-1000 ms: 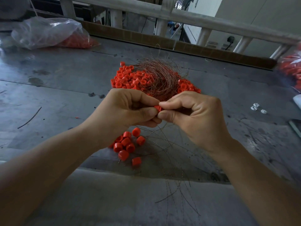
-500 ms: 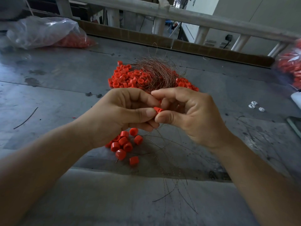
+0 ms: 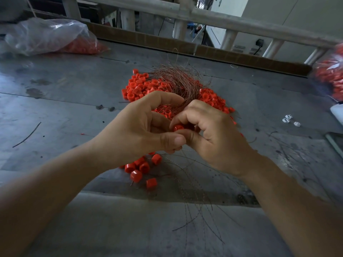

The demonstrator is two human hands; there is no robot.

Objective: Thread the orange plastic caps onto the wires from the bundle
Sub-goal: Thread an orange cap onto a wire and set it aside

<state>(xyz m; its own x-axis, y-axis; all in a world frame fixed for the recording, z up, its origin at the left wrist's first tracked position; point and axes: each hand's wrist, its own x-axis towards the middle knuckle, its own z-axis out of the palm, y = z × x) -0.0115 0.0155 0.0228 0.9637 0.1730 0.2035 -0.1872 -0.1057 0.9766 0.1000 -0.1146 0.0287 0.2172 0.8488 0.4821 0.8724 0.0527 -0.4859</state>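
A heap of orange plastic caps [image 3: 141, 86] lies on the grey table, with a tangled bundle of thin brown wires [image 3: 178, 82] on top of it. My left hand [image 3: 141, 127] and my right hand [image 3: 213, 134] meet in front of the heap. One orange cap [image 3: 177, 127] is pinched at the fingertips of my right hand, with my left thumb pressed against it. My left fingers curl around wires from the bundle. Several caps on wires [image 3: 143, 169] lie below my hands, and their thin wires [image 3: 196, 201] trail toward me.
A clear plastic bag with orange caps [image 3: 46, 38] sits at the back left; another bag of caps [image 3: 330, 73] is at the right edge. Small white bits [image 3: 289, 120] lie to the right. A loose wire [image 3: 27, 135] rests at left. A wooden rail [image 3: 204, 17] bounds the far side.
My hands have stayed together at the cap. My left index finger has lifted and arched over the wires, and my right fingers have curled tighter around the cap.
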